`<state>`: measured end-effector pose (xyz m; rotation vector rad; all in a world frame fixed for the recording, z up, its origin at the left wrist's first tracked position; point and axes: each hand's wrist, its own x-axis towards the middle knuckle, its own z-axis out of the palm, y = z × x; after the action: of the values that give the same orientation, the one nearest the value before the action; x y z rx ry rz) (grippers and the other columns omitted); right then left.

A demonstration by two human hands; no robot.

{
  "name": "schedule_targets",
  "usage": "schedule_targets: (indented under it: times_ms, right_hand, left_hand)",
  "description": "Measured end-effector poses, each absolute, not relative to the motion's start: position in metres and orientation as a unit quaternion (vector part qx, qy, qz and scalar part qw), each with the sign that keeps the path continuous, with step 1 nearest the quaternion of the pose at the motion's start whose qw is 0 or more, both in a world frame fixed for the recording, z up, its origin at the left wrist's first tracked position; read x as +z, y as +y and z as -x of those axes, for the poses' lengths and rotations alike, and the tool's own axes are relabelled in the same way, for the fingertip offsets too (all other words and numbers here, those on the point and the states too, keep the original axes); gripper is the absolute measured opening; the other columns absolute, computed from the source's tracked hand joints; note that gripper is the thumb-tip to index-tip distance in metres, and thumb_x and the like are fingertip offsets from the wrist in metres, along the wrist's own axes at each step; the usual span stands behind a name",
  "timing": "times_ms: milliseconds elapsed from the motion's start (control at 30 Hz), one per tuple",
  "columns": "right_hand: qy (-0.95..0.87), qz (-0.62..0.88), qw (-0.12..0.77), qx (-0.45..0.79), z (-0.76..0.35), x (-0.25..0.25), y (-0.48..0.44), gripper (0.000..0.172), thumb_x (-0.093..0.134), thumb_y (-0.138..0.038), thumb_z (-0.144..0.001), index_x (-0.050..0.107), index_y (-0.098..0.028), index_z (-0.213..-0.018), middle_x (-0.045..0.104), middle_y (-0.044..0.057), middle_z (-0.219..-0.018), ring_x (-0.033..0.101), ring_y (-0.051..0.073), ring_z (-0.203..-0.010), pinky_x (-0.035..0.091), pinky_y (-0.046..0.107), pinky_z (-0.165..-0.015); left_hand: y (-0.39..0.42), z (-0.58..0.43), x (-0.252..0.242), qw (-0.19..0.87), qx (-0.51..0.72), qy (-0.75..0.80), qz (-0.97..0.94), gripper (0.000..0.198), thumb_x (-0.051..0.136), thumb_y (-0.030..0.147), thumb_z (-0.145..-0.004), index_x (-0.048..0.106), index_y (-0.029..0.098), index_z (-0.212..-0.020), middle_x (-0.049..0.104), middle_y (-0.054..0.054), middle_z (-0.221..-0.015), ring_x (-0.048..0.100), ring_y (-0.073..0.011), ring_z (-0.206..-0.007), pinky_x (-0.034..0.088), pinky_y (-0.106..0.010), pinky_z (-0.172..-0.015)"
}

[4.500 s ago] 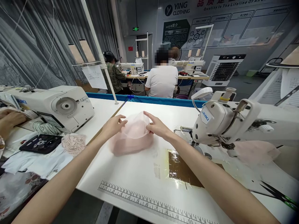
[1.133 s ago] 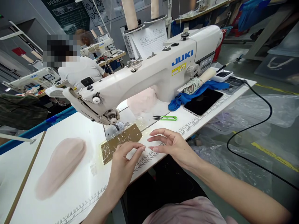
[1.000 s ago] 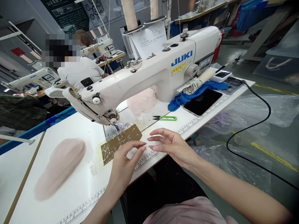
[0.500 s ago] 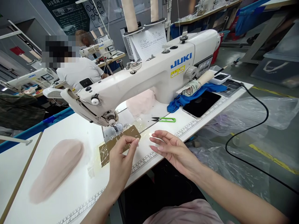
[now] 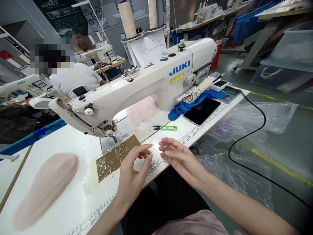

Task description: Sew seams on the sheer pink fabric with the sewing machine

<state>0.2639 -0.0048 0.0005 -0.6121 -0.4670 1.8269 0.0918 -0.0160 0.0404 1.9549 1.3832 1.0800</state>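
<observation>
My left hand [image 5: 135,171] is raised over the front edge of the white table [image 5: 84,173], its thumb and fingers apart with nothing visible between them. Facing it, my right hand [image 5: 179,160] has its fingers loosely spread and holds nothing that I can see. The two hands do not touch. Beside my left hand lies a brown plate [image 5: 110,161] covered with clear tape, below the needle area of a white sewing machine [image 5: 146,78]. Green-handled snips [image 5: 168,128] rest behind my right hand. Sheer pink fabric [image 5: 49,186] lies at the left; another pink piece [image 5: 141,111] sits under the machine arm.
A black phone [image 5: 202,111], a blue cloth [image 5: 181,109] and a white device [image 5: 219,85] occupy the table's right side. A black cable [image 5: 262,120] hangs off that end. Clear plastic bags [image 5: 244,173] lie on the floor. A person in a white shirt [image 5: 74,78] sits beyond the machine.
My left thumb and fingertips have parted from a pinch. My left hand has shifted slightly right, and my right hand stays nearly in place. The whole view has shifted, moving the table and machine leftward.
</observation>
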Motion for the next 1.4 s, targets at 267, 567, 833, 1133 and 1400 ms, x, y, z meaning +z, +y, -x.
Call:
schedule_targets:
  times_ms: [267, 567, 833, 1133, 1400]
  right_hand:
    - [-0.188, 0.246, 0.570, 0.761, -0.270, -0.004, 0.000, 0.032, 0.074, -0.010, -0.070, 0.070, -0.017, -0.101, 0.062, 0.002, -0.096, 0.055, 0.006, -0.075, 0.045, 0.019, -0.072]
    - [-0.229, 0.244, 0.588, 0.737, -0.277, -0.005, 0.001, 0.027, 0.070, -0.015, -0.075, 0.068, -0.019, -0.101, 0.058, 0.002, -0.097, 0.052, 0.009, -0.075, 0.045, 0.021, -0.070]
    - [-0.437, 0.294, 0.647, 0.551, -0.280, 0.002, -0.009, 0.023, 0.052, -0.024, -0.093, 0.057, -0.027, -0.115, 0.055, 0.004, -0.108, 0.057, 0.015, -0.083, 0.050, 0.029, -0.070]
    - [-0.533, 0.314, 0.643, 0.452, -0.278, 0.003, -0.016, 0.025, 0.046, -0.025, -0.096, 0.054, -0.029, -0.120, 0.054, 0.006, -0.112, 0.059, 0.017, -0.089, 0.052, 0.034, -0.075]
    - [-0.496, 0.337, 0.669, 0.438, -0.281, 0.003, -0.012, 0.023, 0.049, -0.026, -0.095, 0.055, -0.029, -0.117, 0.058, 0.005, -0.107, 0.059, 0.017, -0.085, 0.051, 0.034, -0.076]
  left_hand:
    - [-0.009, -0.099, 0.042, 0.267, 0.365, 0.472, -0.757, 0.014, 0.056, 0.019, -0.086, 0.069, 0.022, -0.083, 0.070, -0.001, -0.080, 0.064, -0.0151, -0.076, 0.050, -0.026, -0.069]
    - [-0.007, -0.106, 0.034, 0.258, 0.357, 0.474, -0.762, 0.008, 0.067, 0.026, -0.081, 0.074, 0.025, -0.078, 0.074, 0.001, -0.076, 0.068, -0.0159, -0.069, 0.054, -0.026, -0.067]
    - [-0.009, -0.118, 0.035, 0.344, 0.268, 0.496, -0.751, 0.024, 0.056, 0.035, -0.088, 0.069, 0.021, -0.073, 0.071, 0.000, -0.073, 0.063, -0.0141, -0.068, 0.047, -0.023, -0.063]
    - [-0.009, -0.127, 0.038, 0.383, 0.237, 0.529, -0.719, 0.028, 0.051, 0.041, -0.089, 0.058, 0.020, -0.072, 0.056, 0.002, -0.065, 0.042, -0.0106, -0.056, 0.035, -0.023, -0.052]
    - [-0.011, -0.123, 0.033, 0.399, 0.233, 0.528, -0.712, 0.026, 0.053, 0.039, -0.088, 0.060, 0.020, -0.072, 0.059, 0.001, -0.066, 0.046, -0.0115, -0.058, 0.037, -0.022, -0.052]
